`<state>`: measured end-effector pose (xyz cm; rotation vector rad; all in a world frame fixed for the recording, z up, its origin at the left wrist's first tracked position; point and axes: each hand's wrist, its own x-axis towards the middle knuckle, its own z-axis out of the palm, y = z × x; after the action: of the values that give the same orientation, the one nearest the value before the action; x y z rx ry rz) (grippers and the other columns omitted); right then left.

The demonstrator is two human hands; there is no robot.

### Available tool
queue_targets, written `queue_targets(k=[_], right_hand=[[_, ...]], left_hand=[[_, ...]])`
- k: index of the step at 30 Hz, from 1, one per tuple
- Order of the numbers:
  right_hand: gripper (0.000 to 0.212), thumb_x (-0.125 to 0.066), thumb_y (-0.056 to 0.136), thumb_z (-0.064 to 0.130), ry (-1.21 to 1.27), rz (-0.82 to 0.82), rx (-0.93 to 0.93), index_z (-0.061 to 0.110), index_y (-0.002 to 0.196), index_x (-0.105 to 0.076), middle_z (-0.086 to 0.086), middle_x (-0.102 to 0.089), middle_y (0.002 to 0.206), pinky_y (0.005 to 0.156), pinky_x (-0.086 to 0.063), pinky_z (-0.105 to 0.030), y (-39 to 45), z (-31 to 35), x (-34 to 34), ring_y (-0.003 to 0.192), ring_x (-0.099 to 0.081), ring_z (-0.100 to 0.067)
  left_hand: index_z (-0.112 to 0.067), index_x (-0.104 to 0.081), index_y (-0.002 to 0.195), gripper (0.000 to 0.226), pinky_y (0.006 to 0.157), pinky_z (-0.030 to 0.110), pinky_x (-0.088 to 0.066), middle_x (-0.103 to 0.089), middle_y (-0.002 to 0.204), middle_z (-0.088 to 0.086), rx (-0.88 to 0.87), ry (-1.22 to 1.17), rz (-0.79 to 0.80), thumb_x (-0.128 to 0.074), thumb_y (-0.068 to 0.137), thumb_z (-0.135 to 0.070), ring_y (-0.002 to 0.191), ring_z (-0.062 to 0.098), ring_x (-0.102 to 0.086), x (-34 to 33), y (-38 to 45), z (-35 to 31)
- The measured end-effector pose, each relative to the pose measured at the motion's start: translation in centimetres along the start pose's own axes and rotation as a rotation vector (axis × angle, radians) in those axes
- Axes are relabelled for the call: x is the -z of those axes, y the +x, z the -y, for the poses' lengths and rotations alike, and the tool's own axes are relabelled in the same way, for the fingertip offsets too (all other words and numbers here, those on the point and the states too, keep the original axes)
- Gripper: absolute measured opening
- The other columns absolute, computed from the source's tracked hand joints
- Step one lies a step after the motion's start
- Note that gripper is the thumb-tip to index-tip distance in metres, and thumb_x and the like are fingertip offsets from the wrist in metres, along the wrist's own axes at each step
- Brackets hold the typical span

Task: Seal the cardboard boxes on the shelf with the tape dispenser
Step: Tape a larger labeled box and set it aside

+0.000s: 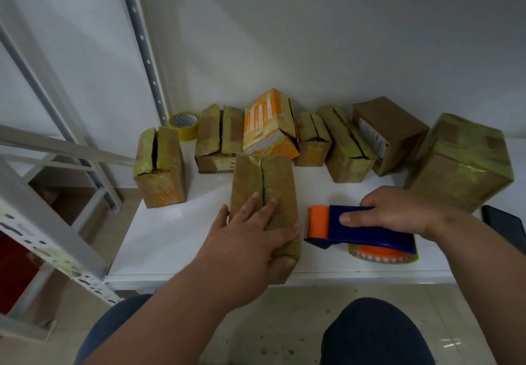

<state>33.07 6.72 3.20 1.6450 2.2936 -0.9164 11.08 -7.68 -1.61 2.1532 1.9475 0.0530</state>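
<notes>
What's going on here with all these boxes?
A person is taping up cardboard boxes on a white shelf. The left hand presses flat on the nearest box, whose top seam looks open. The right hand grips a blue and orange tape dispenser beside it. More boxes wait behind.

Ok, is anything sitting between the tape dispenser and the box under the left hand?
Nothing visible does. Only bare white shelf lies between the tape dispenser, gripped by the right hand, and the box that the left hand presses on.
</notes>
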Motion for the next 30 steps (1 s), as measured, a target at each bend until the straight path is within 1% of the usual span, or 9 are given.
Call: queue_targets(k=[3,6,10,13,16,20,22,25,30], right_hand=[[0.049,-0.061,0.08,0.061,0.051,-0.077,0.009,0.013,0.087,-0.069,-0.005,-0.071,0.081,0.059,-0.046,-0.024,-0.5,-0.2,-0.4,0.071,-0.068,-0.019],[0.048,-0.062,0.08,0.06,0.096,-0.121,0.015,0.012,0.083,-0.068,-0.005,-0.071,0.078,0.057,-0.045,-0.023,-0.8,-0.3,-1.2,0.069,-0.068,-0.02],[0.046,-0.064,0.08,0.058,0.139,-0.139,0.013,0.012,0.083,-0.068,-0.005,-0.071,0.078,0.057,-0.045,-0.023,-1.0,-1.0,-1.8,0.069,-0.068,-0.019],[0.049,-0.063,0.08,0.06,0.1,-0.18,-0.028,0.012,0.081,-0.067,-0.006,-0.07,0.076,0.056,-0.043,-0.023,-1.1,-2.0,-1.6,0.066,-0.066,-0.018],[0.054,-0.059,0.08,0.064,0.02,-0.248,-0.112,0.011,0.082,-0.065,-0.007,-0.069,0.075,0.055,-0.041,-0.024,-1.2,-3.0,-1.2,0.064,-0.064,-0.017],[0.059,-0.053,0.081,0.069,-0.056,-0.354,-0.167,0.011,0.083,-0.062,-0.008,-0.065,0.079,0.062,-0.045,-0.029,-0.7,-3.6,-1.1,0.069,-0.063,-0.02],[0.06,-0.052,0.082,0.069,-0.081,-0.399,-0.14,0.01,0.079,-0.06,-0.009,-0.063,0.076,0.061,-0.045,-0.031,-0.4,-3.3,-1.3,0.067,-0.062,-0.02],[0.058,-0.049,0.083,0.069,-0.125,-0.453,-0.096,0.012,0.074,-0.057,-0.007,-0.061,0.07,0.057,-0.043,-0.029,0.2,-2.3,-1.7,0.061,-0.06,-0.019],[0.052,-0.045,0.084,0.07,-0.2,-0.599,-0.054,0.02,0.074,-0.052,-0.002,-0.057,0.069,0.059,-0.044,-0.028,1.6,-1.0,-2.7,0.061,-0.057,-0.015]], left_hand=[[-0.052,-0.033,0.134,0.056,0.12,0.051,-0.004,-0.019,0.158,-0.015,0.069,-0.036,-0.048,-0.038,0.084,-0.076,0.149,0.015,-0.004,1.1,-0.4,-0.4],[-0.039,-0.04,0.105,0.042,0.112,0.041,-0.03,-0.046,0.116,-0.015,0.164,-0.07,-0.167,-0.044,0.082,-0.074,0.119,0.011,-0.043,1.5,-0.5,-1.0],[-0.034,-0.045,0.125,0.04,0.109,0.035,-0.034,-0.049,0.125,-0.012,0.159,-0.172,-0.269,-0.053,0.089,-0.05,0.119,0.011,-0.044,2.0,-0.7,-0.3],[-0.037,-0.037,0.14,0.056,0.115,0.034,-0.027,-0.042,0.139,-0.012,0.126,-0.061,-0.111,-0.056,0.088,-0.028,0.129,0.012,-0.039,3.2,-1.1,1.3],[-0.043,-0.027,0.146,0.071,0.118,0.035,-0.016,-0.03,0.147,-0.014,0.048,0.158,-0.041,-0.062,0.086,-0.029,0.136,0.012,-0.03,3.4,-1.3,2.6],[-0.045,-0.042,0.137,0.071,0.106,0.036,-0.032,-0.044,0.135,-0.011,0.041,0.185,-0.234,-0.073,0.077,-0.022,0.125,0.017,-0.044,1.8,-1.1,3.7],[-0.039,-0.059,0.118,0.068,0.09,0.039,-0.046,-0.058,0.117,-0.008,0.032,0.138,-0.304,-0.08,0.061,-0.009,0.106,0.021,-0.058,0.7,-0.9,3.9],[-0.025,-0.065,0.097,0.055,0.077,0.041,-0.054,-0.066,0.102,-0.004,-0.052,0.092,-0.421,-0.072,0.052,0.007,0.093,0.026,-0.063,-1.0,-0.6,3.9],[-0.023,-0.062,0.124,0.075,0.093,0.039,-0.037,-0.065,0.118,-0.004,-0.089,0.126,-0.496,-0.067,0.055,0.006,0.109,0.021,-0.055,-2.4,-0.7,5.3]])
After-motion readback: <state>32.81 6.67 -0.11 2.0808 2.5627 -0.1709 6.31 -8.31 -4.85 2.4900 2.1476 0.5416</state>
